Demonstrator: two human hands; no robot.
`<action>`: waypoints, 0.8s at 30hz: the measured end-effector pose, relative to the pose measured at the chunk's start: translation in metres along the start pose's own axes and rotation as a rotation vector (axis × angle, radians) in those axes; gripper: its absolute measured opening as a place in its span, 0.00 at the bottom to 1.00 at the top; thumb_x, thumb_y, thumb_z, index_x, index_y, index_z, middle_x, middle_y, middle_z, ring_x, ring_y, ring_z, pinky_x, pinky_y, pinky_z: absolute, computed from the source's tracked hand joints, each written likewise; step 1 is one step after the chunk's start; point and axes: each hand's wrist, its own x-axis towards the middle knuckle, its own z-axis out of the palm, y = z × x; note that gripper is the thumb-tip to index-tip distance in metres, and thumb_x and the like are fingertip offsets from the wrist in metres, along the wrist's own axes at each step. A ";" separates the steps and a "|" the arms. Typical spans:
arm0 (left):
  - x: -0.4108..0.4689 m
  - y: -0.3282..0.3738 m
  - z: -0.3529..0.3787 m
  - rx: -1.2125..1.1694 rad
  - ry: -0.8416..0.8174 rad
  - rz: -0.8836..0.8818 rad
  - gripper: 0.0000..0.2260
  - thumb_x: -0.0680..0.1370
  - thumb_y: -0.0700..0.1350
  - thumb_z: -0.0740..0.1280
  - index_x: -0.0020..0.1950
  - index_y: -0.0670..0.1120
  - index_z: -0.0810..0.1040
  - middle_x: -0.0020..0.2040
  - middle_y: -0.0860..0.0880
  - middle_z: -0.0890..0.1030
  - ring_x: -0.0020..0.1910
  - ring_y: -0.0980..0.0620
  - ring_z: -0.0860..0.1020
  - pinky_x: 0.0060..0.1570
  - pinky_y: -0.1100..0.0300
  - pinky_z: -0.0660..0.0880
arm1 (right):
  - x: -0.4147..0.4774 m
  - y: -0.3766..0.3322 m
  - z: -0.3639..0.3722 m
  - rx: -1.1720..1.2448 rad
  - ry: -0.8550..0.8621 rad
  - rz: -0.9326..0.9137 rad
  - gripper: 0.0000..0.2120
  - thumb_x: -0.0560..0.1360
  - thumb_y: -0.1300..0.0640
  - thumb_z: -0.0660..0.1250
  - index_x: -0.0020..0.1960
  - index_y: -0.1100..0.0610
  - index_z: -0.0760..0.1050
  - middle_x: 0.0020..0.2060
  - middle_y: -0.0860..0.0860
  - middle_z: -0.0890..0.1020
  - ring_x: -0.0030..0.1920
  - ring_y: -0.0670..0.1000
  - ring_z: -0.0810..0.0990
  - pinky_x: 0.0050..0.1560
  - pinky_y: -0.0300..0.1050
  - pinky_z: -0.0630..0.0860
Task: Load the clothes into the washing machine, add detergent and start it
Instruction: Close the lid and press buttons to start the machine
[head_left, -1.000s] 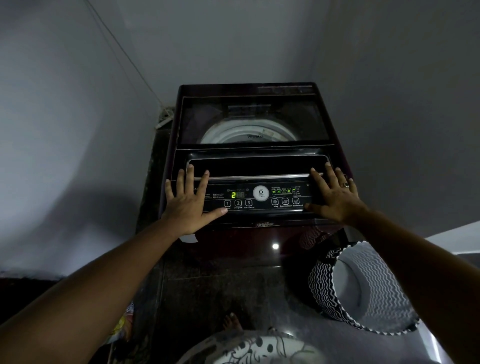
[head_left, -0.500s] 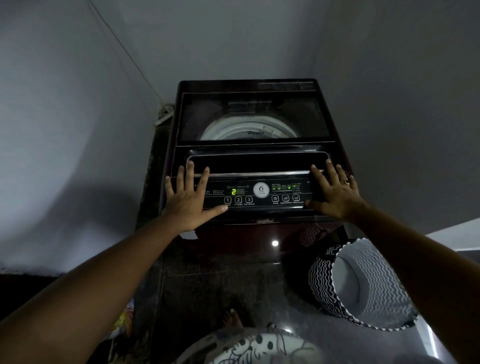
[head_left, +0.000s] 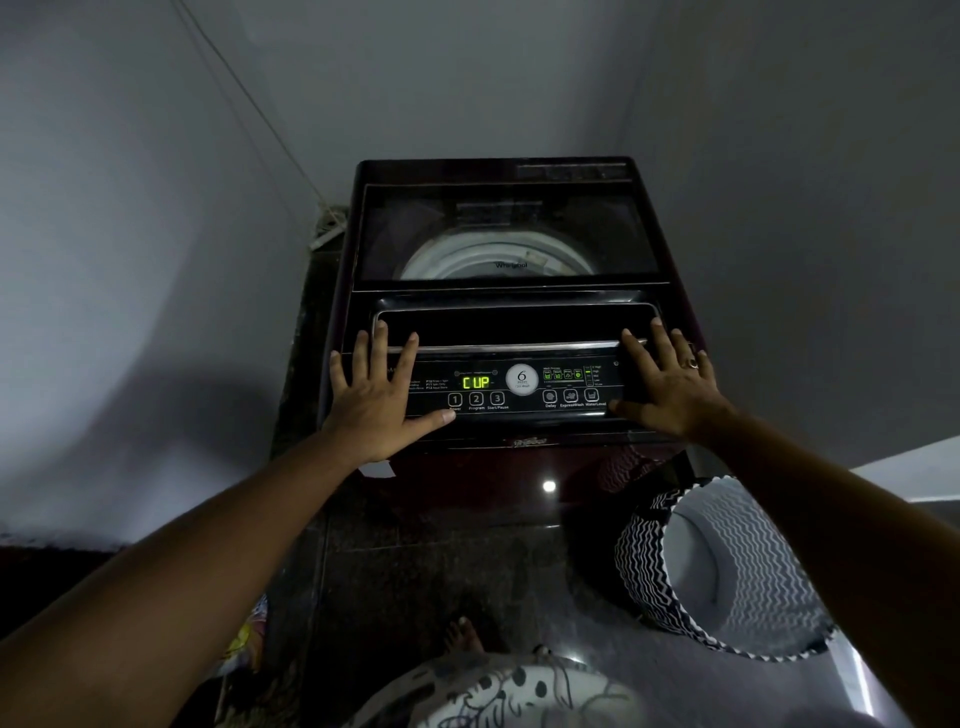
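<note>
A dark maroon top-loading washing machine (head_left: 519, 457) stands in a corner with its glass lid (head_left: 509, 234) down; the pale drum rim shows through the glass. On the control panel (head_left: 519, 415) a green display (head_left: 476, 383) is lit, above three numbered buttons. My left hand (head_left: 376, 400) lies flat on the panel's left end, fingers straight and spread, thumb beside the button marked 1. My right hand (head_left: 670, 384) lies flat on the right end, fingertips on the lid's chrome handle (head_left: 519, 347). No clothes or detergent are visible.
A black-and-white zigzag laundry basket (head_left: 639, 561) stands on the dark floor to the machine's right; no clothes show in it. Grey walls close in on both sides. A cable and socket strip (head_left: 328, 228) hang at the machine's back left.
The display has switched from a single green digit to several green characters. Both hands stay flat on the panel in nearly the same places; the camera has tipped slightly.
</note>
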 end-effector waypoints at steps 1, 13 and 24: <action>0.000 0.000 0.000 0.003 -0.001 0.001 0.52 0.68 0.83 0.46 0.80 0.54 0.35 0.80 0.41 0.33 0.80 0.37 0.39 0.74 0.30 0.43 | 0.000 0.000 0.000 -0.001 0.001 0.000 0.51 0.70 0.25 0.60 0.81 0.41 0.35 0.81 0.57 0.36 0.81 0.63 0.39 0.77 0.68 0.43; 0.001 0.000 0.000 0.009 -0.005 -0.006 0.52 0.67 0.83 0.45 0.80 0.55 0.34 0.80 0.41 0.32 0.80 0.37 0.38 0.74 0.30 0.43 | 0.000 0.000 0.001 0.007 0.001 0.005 0.52 0.68 0.24 0.57 0.81 0.41 0.35 0.81 0.56 0.36 0.81 0.62 0.38 0.77 0.67 0.43; 0.000 0.001 -0.001 0.005 -0.016 -0.009 0.52 0.67 0.83 0.45 0.80 0.55 0.33 0.80 0.41 0.32 0.80 0.38 0.37 0.74 0.31 0.42 | 0.002 0.000 0.002 0.002 0.003 0.013 0.50 0.73 0.28 0.63 0.81 0.40 0.35 0.81 0.55 0.36 0.81 0.61 0.37 0.77 0.67 0.43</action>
